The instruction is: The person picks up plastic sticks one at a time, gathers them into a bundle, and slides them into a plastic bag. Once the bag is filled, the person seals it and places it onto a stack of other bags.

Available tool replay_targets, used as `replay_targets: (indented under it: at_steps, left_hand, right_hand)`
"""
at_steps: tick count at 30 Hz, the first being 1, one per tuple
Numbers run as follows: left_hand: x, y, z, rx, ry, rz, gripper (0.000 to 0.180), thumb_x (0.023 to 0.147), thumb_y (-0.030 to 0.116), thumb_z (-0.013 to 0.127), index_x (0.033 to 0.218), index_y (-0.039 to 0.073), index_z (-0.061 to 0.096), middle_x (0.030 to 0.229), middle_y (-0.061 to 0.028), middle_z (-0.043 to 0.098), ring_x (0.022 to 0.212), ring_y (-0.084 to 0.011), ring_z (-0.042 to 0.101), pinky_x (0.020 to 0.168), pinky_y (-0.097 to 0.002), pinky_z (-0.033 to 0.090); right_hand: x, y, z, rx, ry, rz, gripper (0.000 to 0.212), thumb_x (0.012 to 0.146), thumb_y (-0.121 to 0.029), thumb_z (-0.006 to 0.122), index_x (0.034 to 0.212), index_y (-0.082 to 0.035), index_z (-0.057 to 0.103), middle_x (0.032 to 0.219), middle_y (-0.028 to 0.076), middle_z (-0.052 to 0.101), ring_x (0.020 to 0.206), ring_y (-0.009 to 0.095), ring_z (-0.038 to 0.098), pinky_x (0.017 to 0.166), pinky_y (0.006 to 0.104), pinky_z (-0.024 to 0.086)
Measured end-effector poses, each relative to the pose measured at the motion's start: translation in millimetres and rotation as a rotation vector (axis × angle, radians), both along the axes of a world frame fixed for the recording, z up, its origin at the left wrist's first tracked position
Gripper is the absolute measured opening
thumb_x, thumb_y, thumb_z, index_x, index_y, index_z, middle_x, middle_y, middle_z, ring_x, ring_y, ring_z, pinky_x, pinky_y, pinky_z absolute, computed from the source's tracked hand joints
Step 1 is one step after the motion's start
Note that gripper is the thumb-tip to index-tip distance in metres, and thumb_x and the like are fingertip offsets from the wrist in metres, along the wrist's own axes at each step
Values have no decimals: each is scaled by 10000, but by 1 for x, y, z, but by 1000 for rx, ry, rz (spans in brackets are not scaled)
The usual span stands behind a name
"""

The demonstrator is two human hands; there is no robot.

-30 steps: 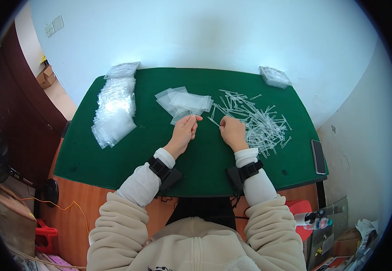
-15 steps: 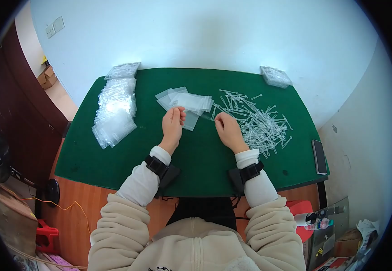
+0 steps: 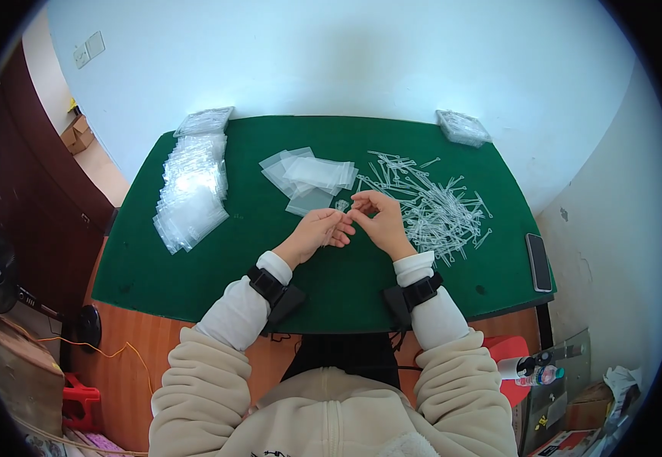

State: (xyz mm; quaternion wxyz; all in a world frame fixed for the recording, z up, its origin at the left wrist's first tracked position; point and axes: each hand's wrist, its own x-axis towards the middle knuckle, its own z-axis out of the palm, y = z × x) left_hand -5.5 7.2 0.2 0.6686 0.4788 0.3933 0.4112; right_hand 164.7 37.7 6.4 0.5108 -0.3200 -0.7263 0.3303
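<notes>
My left hand point(image 3: 319, 234) is closed around a few thin clear plastic sticks point(image 3: 341, 205), whose looped ends poke out above its fingers. Close against it, my right hand point(image 3: 381, 221) has thumb and fingers pinched together at the sticks; what lies between those fingertips is too small to make out. Just beyond the hands lie several flat clear zip bags point(image 3: 319, 174), overlapping each other. To the right spreads a loose heap of similar clear sticks with ring-shaped ends point(image 3: 441, 213).
A long overlapping row of filled clear bags point(image 3: 193, 190) runs down the table's left side, with a stack point(image 3: 205, 121) behind it. Another bag stack point(image 3: 463, 128) sits at the back right. A phone point(image 3: 538, 263) lies at the right edge of the green table point(image 3: 270, 293).
My left hand has come down and right, away from over the zip bags, carrying the sticks. My right hand has shifted slightly, and the two hands now meet.
</notes>
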Motion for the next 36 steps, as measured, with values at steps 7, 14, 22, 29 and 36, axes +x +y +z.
replay_targets:
  at_steps: [7, 14, 22, 29, 36]
  left_hand:
    - [1, -3, 3, -23, -46, -129, 294, 966, 278, 386, 1022, 24, 523, 881, -54, 586, 705, -106, 567, 660, -250, 490]
    - [0, -1, -1, 28, -97, -176, 292, 970, 284, 380, 1039, 32, 508, 876, -31, 575, 664, -68, 528, 634, -224, 470]
    - [1, -2, -3, 30, -124, -155, 271, 973, 264, 373, 1030, 35, 507, 813, -9, 550, 623, -57, 479, 589, -210, 434]
    - [-1, 1, -3, -58, -205, -104, 246, 972, 268, 379, 990, 53, 497, 693, 27, 433, 546, -53, 350, 504, -196, 325]
    - [-7, 5, 1, -218, -446, 200, 245, 966, 302, 385, 992, 75, 473, 647, 27, 364, 505, -60, 284, 451, -210, 255]
  right_hand:
    - [4, 3, -2, -56, -7, -40, 235, 709, -17, 681, 939, -19, 635, 783, 20, 625, 680, 77, 572, 619, 205, 468]
    - [2, 5, -6, -93, 64, -19, 226, 696, -39, 687, 921, -23, 668, 751, 29, 628, 638, 72, 556, 584, 202, 443]
    - [3, 4, -7, -134, 53, 26, 215, 741, -59, 665, 953, -20, 662, 788, 49, 645, 685, 89, 582, 606, 213, 453]
    - [18, 5, -2, 138, -532, -315, 228, 696, -121, 694, 907, -43, 655, 791, 71, 634, 726, 189, 596, 672, 292, 478]
    - [37, -1, 7, 115, -863, -303, 250, 598, -226, 733, 796, -98, 651, 753, 87, 610, 762, 281, 588, 714, 376, 471]
